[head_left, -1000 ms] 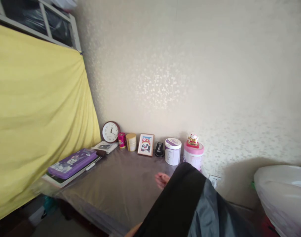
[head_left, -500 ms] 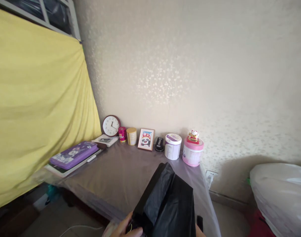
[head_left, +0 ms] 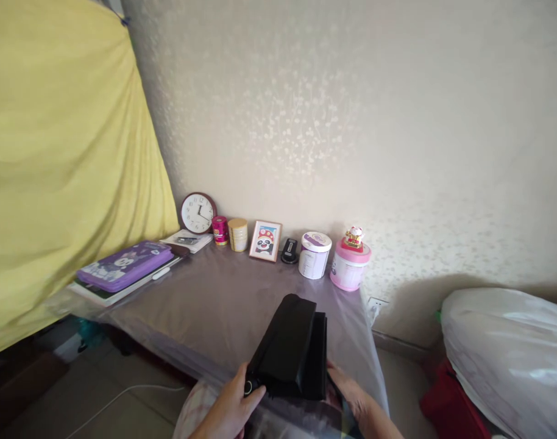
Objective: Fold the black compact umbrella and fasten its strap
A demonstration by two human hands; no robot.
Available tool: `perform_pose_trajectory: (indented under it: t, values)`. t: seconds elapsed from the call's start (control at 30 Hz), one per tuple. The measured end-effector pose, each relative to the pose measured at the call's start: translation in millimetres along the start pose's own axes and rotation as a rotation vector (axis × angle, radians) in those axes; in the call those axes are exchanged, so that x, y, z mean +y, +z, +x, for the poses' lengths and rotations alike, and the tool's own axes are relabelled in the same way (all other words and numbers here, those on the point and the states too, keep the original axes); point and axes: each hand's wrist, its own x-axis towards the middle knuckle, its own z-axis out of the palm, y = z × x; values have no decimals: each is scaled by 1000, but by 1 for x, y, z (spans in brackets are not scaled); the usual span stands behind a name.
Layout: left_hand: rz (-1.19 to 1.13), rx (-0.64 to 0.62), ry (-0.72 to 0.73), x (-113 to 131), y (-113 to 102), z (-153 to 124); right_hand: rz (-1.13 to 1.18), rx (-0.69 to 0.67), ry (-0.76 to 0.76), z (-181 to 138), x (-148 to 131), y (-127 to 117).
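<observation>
A black folded fabric item [head_left: 285,350] is held above the near edge of the table, its panels forming a boxy shape; I cannot make out its exact kind. A small round ring-edged piece shows at its near left corner. My left hand [head_left: 235,399] grips that corner, thumb in front and fingers partly hidden. My right hand [head_left: 351,390] is at the right side of the item, closed against its edge, with the fingertips hidden behind it. A dark strap-like strip [head_left: 340,396] lies by the right palm.
On the plastic-covered table [head_left: 205,305] stand a clock [head_left: 198,213], a framed panda picture [head_left: 265,241], a white tub [head_left: 314,256] and a pink tub [head_left: 350,268] with a cat figurine. A purple case [head_left: 125,265] lies left. A plastic-covered bundle [head_left: 511,347] is right.
The black item has become more compact and squared, with its loose right panel folded in. My right hand has come into fuller view. The camera view has tilted down and right.
</observation>
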Motion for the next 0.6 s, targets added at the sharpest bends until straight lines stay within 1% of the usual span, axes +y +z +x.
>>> perform_pose_trajectory:
  t: [0.07, 0.1, 0.17, 0.2, 0.23, 0.27, 0.33, 0.4, 0.5, 0.6]
  values:
    - [27, 8, 3, -2, 2, 2, 29, -61, 40, 5, 3, -19]
    - [42, 9, 4, -3, 3, 3, 33, -39, 55, 8, 2, -30]
    - [67, 19, 7, -4, 5, 4, -56, 143, 9, 14, -5, -50]
    - [78, 26, 9, -5, 6, 5, -117, 195, -57, 16, -11, -57]
    - [91, 32, 10, -5, 6, 5, -180, 206, -138, 18, -18, -62]
    - [107, 36, 10, -5, 6, 6, -240, 172, -224, 18, -25, -65]
    - [141, 47, 7, -5, 6, 7, -346, 38, -375, 19, -39, -64]
    - [163, 44, 5, -5, 6, 6, -433, -69, -463, 20, -47, -58]
    - [196, 62, -6, -5, 6, 5, -490, -127, -521, 25, -51, -49]
    - [253, 140, 9, -8, 8, 6, -473, -142, -529, 35, -51, -46]
